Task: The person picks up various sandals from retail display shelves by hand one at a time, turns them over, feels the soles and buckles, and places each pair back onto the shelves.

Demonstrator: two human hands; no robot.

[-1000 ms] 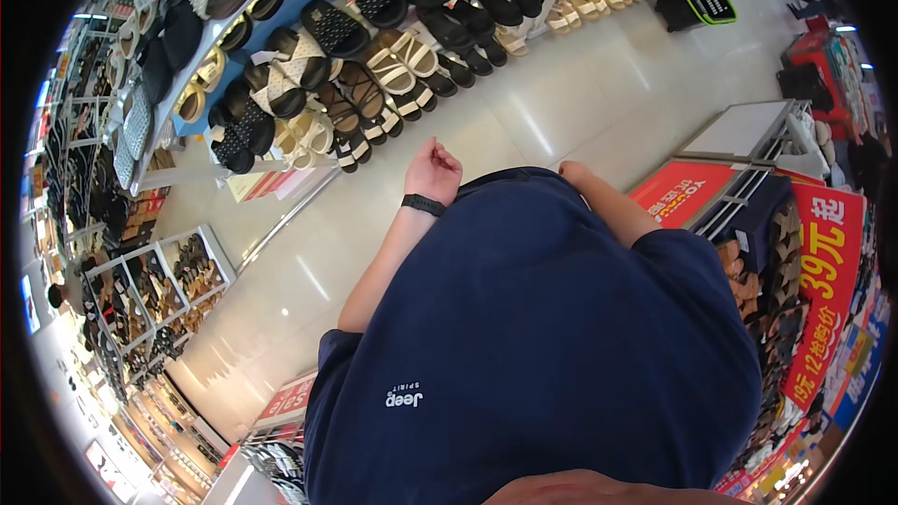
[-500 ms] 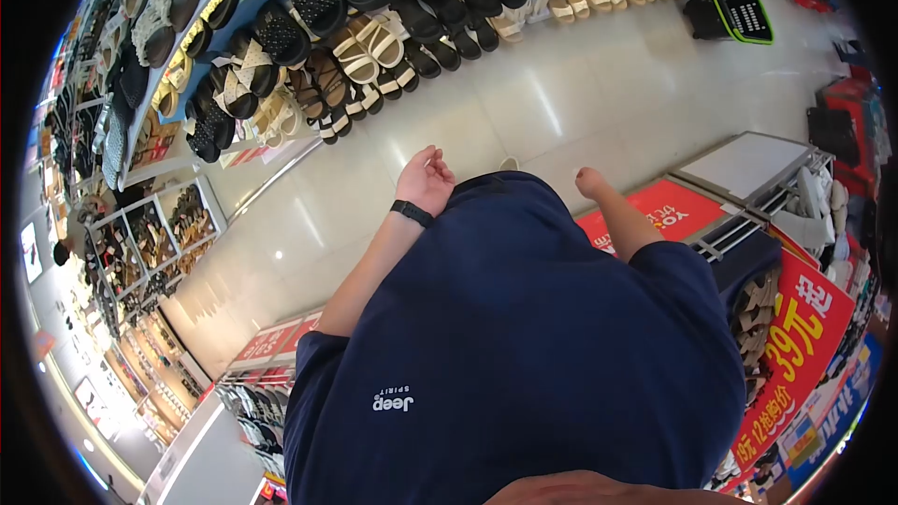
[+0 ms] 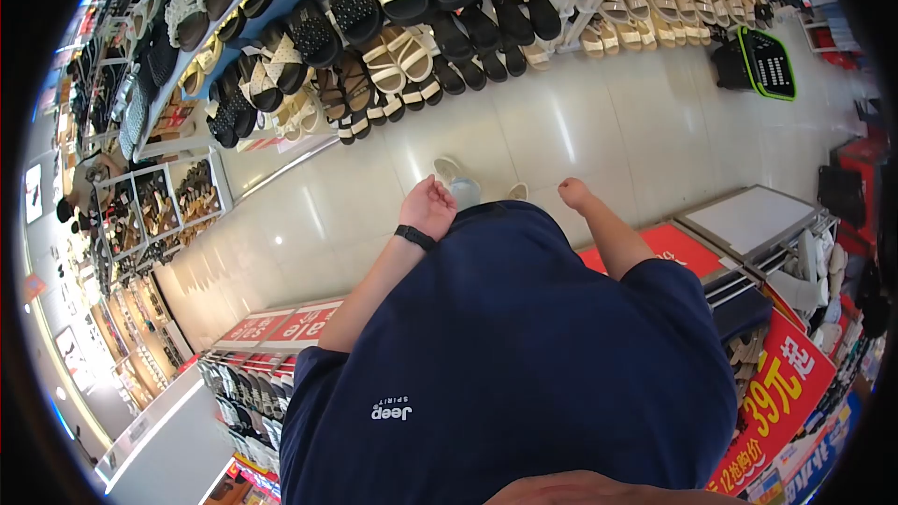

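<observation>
My left hand (image 3: 430, 209) is held out in front of my body, palm up, with loosely curled fingers and nothing in it. A black wristband (image 3: 414, 238) circles that wrist. On the other side my right hand (image 3: 575, 194) is closed in a small fist, and no object shows in it. Both hands are in the air over the floor, apart from any goods. Between them the front of my dark blue T-shirt (image 3: 514, 318) bulges forward. A pale shoe (image 3: 449, 170) shows just beyond my left hand.
Ahead stands a rack of sandals (image 3: 402, 61). A black basket with a green rim (image 3: 769, 64) is on the floor (image 3: 561, 122) at the far right. Display tables with red signs (image 3: 655, 248) flank me. A white-topped stand (image 3: 748, 218) is at right.
The rack and basket have shifted right and down in view. A shoe has come into sight past my left hand. My right hand has moved slightly left and lower.
</observation>
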